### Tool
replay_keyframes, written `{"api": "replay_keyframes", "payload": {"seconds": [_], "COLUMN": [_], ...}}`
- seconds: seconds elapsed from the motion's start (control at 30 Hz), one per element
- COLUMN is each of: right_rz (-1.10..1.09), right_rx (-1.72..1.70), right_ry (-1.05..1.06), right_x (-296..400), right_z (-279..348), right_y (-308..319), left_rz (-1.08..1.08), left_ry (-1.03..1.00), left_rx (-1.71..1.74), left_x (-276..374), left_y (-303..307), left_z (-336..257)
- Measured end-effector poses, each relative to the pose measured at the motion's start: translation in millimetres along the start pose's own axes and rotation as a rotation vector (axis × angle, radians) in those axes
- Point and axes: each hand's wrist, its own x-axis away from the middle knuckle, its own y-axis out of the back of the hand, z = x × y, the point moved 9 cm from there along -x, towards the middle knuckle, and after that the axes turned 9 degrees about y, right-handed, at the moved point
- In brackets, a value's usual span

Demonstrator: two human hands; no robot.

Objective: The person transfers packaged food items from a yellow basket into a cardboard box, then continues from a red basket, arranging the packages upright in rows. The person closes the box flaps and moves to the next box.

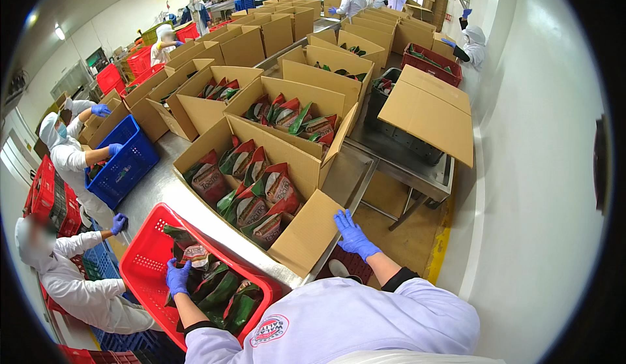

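Observation:
My left hand (pixel 178 278), in a blue glove, reaches into a red plastic crate (pixel 161 266) of green and red food packets (pixel 215 290). It touches the packets near the crate's left side; whether its fingers grip one is unclear. My right hand (pixel 356 237), gloved alike, rests with extended fingers against the outer edge of a cardboard flap (pixel 310 234). That flap belongs to the nearest open carton (pixel 288 156), which holds several similar plastic packets (pixel 252 207) standing in rows. Behind it stands another open carton (pixel 298 87) with packets inside.
Rows of open cartons (pixel 239 41) line the steel table (pixel 195 207). On the left, one co-worker (pixel 66 139) handles a blue crate (pixel 124 168); another person (pixel 78 276) stands beside the red crate. To the right, a cardboard sheet (pixel 428 114) covers a dark crate (pixel 401 136) near a white wall (pixel 538 168).

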Motion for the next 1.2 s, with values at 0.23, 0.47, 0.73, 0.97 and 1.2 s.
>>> {"api": "replay_keyframes", "payload": {"seconds": [0.23,0.47,0.73,0.97,1.2], "right_rz": [-0.004,-0.013,0.019,-0.013,-0.007], "right_rx": [0.015,0.034,0.000,-0.043,-0.023], "right_ry": [-0.016,-0.028,-0.038,-0.009,-0.004], "right_x": [-2,-4,-5,-7,-9], "right_z": [0,-7,-7,-10,-13], "right_y": [-1,-13,-11,-15,-14], "left_rz": [-0.020,0.050,0.249,0.123,0.008], "left_ry": [0.195,0.089,-0.045,-0.129,-0.215], "left_rx": [-0.313,-0.161,0.180,-0.124,0.131], "left_x": [1,10,0,-21,23], "left_y": [0,-9,-27,-39,31], "left_z": [23,20,28,49,11]}}
